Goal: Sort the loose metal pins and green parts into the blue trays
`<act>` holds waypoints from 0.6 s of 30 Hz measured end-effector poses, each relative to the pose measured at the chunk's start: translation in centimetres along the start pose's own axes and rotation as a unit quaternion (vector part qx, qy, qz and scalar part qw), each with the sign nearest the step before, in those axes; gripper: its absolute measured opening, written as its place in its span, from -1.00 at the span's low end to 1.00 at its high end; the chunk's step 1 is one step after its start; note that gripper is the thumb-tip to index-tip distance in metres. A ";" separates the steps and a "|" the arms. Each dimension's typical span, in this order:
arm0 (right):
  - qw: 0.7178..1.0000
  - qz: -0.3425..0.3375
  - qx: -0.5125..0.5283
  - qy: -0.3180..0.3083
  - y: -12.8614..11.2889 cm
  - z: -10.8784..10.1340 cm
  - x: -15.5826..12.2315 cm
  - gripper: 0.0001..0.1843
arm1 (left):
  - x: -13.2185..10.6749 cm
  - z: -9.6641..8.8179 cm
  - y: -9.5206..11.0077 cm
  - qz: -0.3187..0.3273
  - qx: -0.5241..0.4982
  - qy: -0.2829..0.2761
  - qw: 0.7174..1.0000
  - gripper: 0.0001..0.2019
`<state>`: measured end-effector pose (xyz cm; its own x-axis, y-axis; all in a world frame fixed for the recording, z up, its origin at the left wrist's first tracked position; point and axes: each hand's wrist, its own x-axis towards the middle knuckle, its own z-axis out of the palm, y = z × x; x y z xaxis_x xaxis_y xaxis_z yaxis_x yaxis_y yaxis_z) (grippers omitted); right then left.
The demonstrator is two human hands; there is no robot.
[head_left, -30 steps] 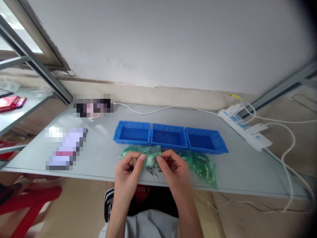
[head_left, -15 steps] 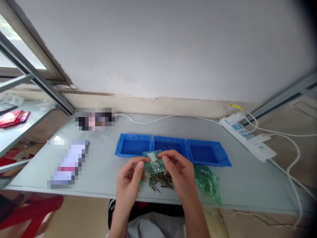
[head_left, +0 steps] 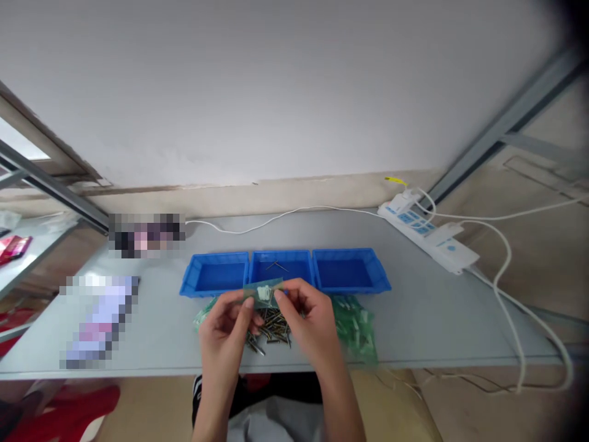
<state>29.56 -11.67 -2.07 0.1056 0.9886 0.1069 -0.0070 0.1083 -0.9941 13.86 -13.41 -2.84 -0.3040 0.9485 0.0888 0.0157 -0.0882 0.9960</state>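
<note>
My left hand (head_left: pixel 226 325) and my right hand (head_left: pixel 309 320) pinch a small clear plastic bag (head_left: pixel 264 294) between thumbs and fingers, one at each end. Inside the bag shows a bundle of white pieces, too small to name. Right below it, a pile of dark and brassy screws (head_left: pixel 275 326) lies on the table, partly covered by my hands. A green plastic bag (head_left: pixel 353 331) with pale contents rests beside my right hand. More green plastic (head_left: pixel 203 313) shows behind my left hand.
Three blue bins stand in a row behind my hands: a left bin (head_left: pixel 214 291), a middle bin (head_left: pixel 281 253) with a few thin screws inside, and a right bin (head_left: pixel 352 287). A white power strip (head_left: pixel 426 236) with cables lies back right. A blurred-out phone-like object (head_left: pixel 102 322) is left.
The view has swung right. The small bag hung lower with its green part showing; now it is held flatter and stretched between my hands, both still gripping it.
</note>
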 end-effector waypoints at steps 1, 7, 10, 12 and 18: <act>1.000 0.002 0.000 0.001 -0.2 -0.2 0.2 -0.78 | 0.3 0.0 0.1 0.008 0.015 0.010 1.000 -0.68; 0.999 0.014 0.045 -0.018 -0.5 -0.9 0.6 -0.78 | 0.9 0.3 0.7 -0.030 -0.007 -0.044 0.999 -0.58; 0.999 -0.001 0.049 0.008 0.5 -1.1 -0.6 -0.72 | 0.2 0.2 0.2 -0.028 -0.029 -0.068 0.997 -0.58; 0.999 -0.018 0.029 0.023 1.2 -1.0 -1.5 -0.74 | -0.1 -0.1 -0.3 -0.027 -0.029 -0.088 0.995 -0.62; 0.994 -0.090 -0.056 0.015 0.9 -1.0 -2.6 -0.82 | -0.3 -1.1 -0.9 -0.007 -0.029 -0.105 0.994 -0.77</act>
<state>30.23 -14.27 -3.29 0.1248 0.9503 0.2853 0.1247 0.2702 -0.9547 12.91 -13.99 -3.77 -0.0980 0.9919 0.0808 -0.0433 -0.0853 0.9954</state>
